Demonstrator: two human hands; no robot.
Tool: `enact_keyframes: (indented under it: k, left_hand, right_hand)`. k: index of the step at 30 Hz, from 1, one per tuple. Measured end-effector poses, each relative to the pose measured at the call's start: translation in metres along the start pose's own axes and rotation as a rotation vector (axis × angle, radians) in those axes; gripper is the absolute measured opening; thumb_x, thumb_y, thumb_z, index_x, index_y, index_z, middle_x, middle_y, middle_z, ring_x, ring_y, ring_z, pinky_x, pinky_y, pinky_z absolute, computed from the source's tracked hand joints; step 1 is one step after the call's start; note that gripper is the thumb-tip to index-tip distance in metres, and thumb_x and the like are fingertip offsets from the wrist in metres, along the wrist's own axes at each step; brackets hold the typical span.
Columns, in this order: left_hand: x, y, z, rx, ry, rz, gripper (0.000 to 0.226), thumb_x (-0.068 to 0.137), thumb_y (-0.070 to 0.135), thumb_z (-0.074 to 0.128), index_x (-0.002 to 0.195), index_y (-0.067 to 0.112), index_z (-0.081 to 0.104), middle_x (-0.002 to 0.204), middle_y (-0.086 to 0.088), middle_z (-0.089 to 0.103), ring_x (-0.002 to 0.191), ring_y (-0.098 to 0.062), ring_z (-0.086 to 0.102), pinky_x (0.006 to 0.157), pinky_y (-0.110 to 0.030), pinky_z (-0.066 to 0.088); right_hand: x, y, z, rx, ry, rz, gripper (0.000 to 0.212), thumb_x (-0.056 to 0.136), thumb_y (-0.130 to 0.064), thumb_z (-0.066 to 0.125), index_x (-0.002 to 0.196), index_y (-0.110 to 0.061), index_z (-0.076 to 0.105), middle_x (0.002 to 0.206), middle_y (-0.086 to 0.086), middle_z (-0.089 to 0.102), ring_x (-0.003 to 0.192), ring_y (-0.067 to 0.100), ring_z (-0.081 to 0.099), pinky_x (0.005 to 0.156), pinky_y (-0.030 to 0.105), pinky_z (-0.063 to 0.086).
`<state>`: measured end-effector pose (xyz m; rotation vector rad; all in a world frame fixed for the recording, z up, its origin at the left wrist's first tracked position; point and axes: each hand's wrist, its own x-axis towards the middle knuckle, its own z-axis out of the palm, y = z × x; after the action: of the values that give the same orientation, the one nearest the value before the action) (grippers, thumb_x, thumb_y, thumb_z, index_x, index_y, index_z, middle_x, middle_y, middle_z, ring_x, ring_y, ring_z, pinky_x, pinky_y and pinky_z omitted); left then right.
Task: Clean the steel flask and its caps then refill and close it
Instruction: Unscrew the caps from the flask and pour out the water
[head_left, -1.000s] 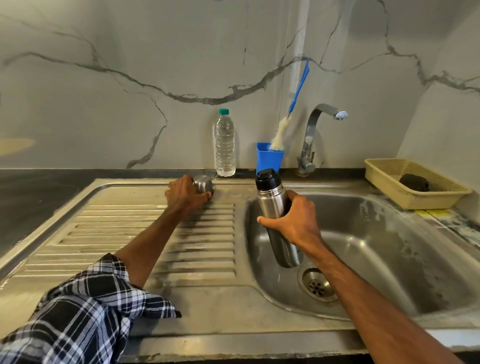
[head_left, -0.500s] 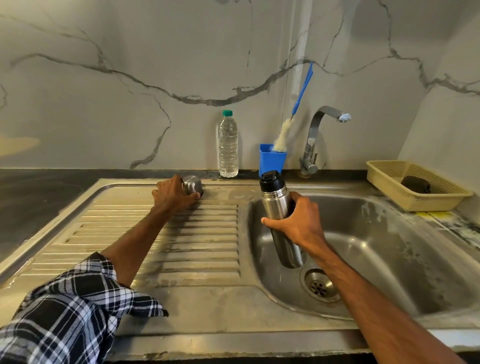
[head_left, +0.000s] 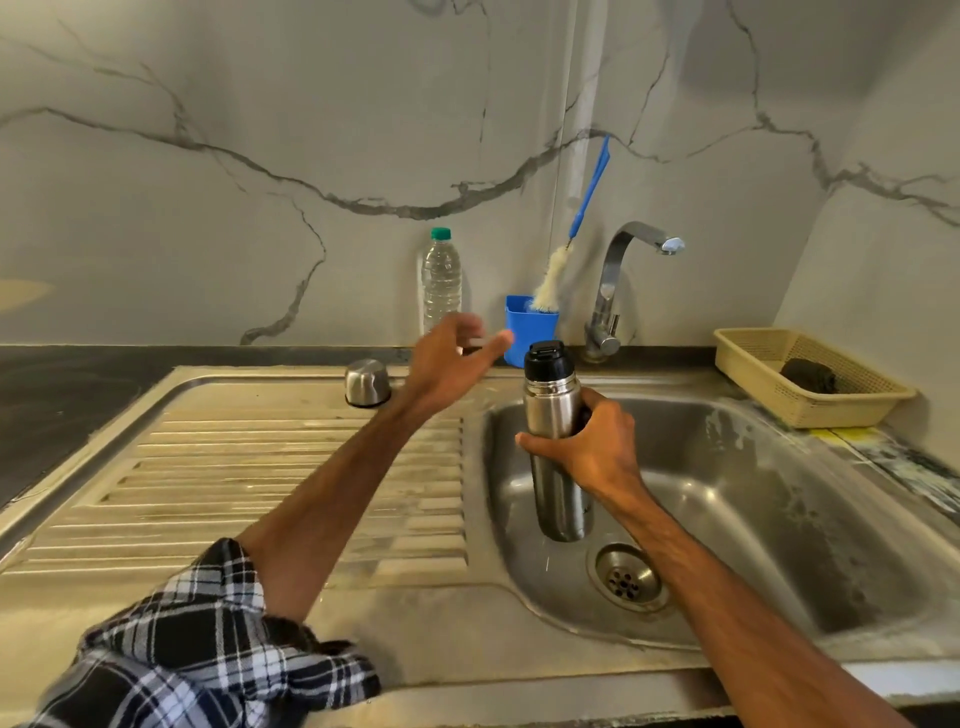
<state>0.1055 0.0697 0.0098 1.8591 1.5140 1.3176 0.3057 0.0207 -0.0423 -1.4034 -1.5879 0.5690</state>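
One steel sink (head_left: 779, 519) fills the lower frame, with a ribbed drainboard (head_left: 260, 467) at left and one drain (head_left: 628, 578) in the basin. One yellow basket (head_left: 841, 410) at the right edge holds a dark scrubber (head_left: 808, 375). One steel flask (head_left: 553, 415) is upright at centre, long axis vertical, black inner cap (head_left: 548, 358) pointing up, base low in the basin near the drain. The right hand (head_left: 597, 447) wraps round its middle. One tap (head_left: 621, 275), one water bottle (head_left: 440, 275) and one blue cup (head_left: 530, 330) with a brush (head_left: 553, 275) line the wall behind. The left hand (head_left: 447, 364), fingers spread and holding nothing, hovers blurred before the bottle, just right of the one steel outer cap (head_left: 367, 383) on the drainboard's far edge.
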Motion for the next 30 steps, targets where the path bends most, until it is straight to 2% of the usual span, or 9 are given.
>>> enact_keyframes:
  k: [2,4,7,10,13,16,23,27,30]
  left_hand:
    - [-0.002,0.030,0.018,-0.233,-0.250,-0.007,0.052,0.083,0.059,0.072,0.120,0.023,0.070,0.118,0.003,0.071,0.108,-0.009,0.066,0.101,-0.036,0.053]
    - [-0.005,0.045,0.030,-0.281,-0.404,0.028,0.042,0.084,0.046,0.077,0.119,0.024,0.071,0.117,0.000,0.073,0.114,-0.015,0.067,0.106,-0.043,0.051]
    - [-0.006,0.048,0.036,-0.287,-0.449,0.063,0.052,0.087,0.028,0.079,0.135,0.016,0.062,0.125,-0.002,0.070,0.117,-0.016,0.066,0.104,-0.041,0.053]
    - [-0.004,0.044,0.029,-0.325,-0.460,0.071,0.050,0.089,0.017,0.077,0.136,0.013,0.061,0.125,-0.003,0.071,0.115,-0.013,0.067,0.101,-0.031,0.054]
    - [-0.007,0.045,0.027,-0.308,-0.412,0.106,0.046,0.089,0.018,0.078,0.133,0.015,0.064,0.121,0.000,0.073,0.110,-0.009,0.069,0.096,-0.024,0.055]
    - [-0.011,0.047,0.033,-0.281,-0.329,0.123,0.039,0.088,0.024,0.079,0.126,0.020,0.068,0.116,0.004,0.074,0.107,-0.006,0.069,0.097,-0.028,0.055]
    - [-0.019,0.061,0.063,-0.138,-0.123,0.175,0.023,0.086,0.031,0.078,0.108,0.023,0.074,0.096,0.008,0.076,0.091,-0.004,0.070,0.085,-0.022,0.056]
    - [-0.027,0.066,0.088,-0.035,0.104,0.092,0.042,0.082,0.051,0.075,0.109,0.019,0.070,0.097,0.005,0.071,0.094,-0.014,0.066,0.081,-0.030,0.057]
    - [-0.035,0.073,0.088,0.036,0.232,0.016,0.063,0.073,0.065,0.079,0.109,0.017,0.064,0.096,0.006,0.068,0.091,-0.012,0.064,0.071,-0.024,0.052]
  right_hand:
    - [0.000,0.000,-0.003,0.029,0.001,-0.001,0.060,0.057,-0.031,0.097,0.106,-0.023,0.064,0.088,-0.014,0.068,0.079,0.000,0.067,0.070,0.014,0.053]
    - [0.001,0.001,-0.006,0.060,0.009,-0.004,0.058,0.057,-0.031,0.097,0.105,-0.022,0.066,0.088,-0.013,0.071,0.077,0.000,0.069,0.065,0.010,0.052]
    - [0.003,0.000,-0.011,0.104,0.023,0.012,0.056,0.056,-0.031,0.098,0.103,-0.024,0.066,0.088,-0.012,0.072,0.076,0.000,0.069,0.062,0.008,0.052]
    - [0.004,0.001,-0.014,0.130,0.010,0.016,0.053,0.056,-0.027,0.099,0.098,-0.025,0.067,0.087,-0.010,0.073,0.074,-0.001,0.070,0.063,0.011,0.053]
    - [0.003,0.000,-0.012,0.126,-0.002,0.010,0.051,0.057,-0.025,0.098,0.098,-0.023,0.067,0.085,-0.009,0.073,0.073,-0.004,0.069,0.062,0.012,0.053]
    - [0.003,0.001,-0.009,0.115,0.011,0.008,0.050,0.060,-0.025,0.097,0.099,-0.023,0.067,0.086,-0.010,0.072,0.072,-0.003,0.069,0.062,0.010,0.053]
    - [0.002,0.005,-0.010,0.057,0.160,0.036,0.044,0.057,-0.025,0.097,0.088,-0.024,0.065,0.078,-0.009,0.072,0.066,0.001,0.069,0.059,0.013,0.053]
    - [-0.002,0.005,-0.006,0.001,0.260,0.054,0.038,0.062,-0.022,0.092,0.082,-0.028,0.061,0.071,-0.012,0.068,0.061,0.000,0.065,0.054,0.009,0.048]
    - [-0.002,0.007,-0.006,-0.036,0.274,0.059,0.040,0.061,-0.027,0.092,0.089,-0.023,0.064,0.078,-0.010,0.070,0.068,0.003,0.066,0.063,0.021,0.055]
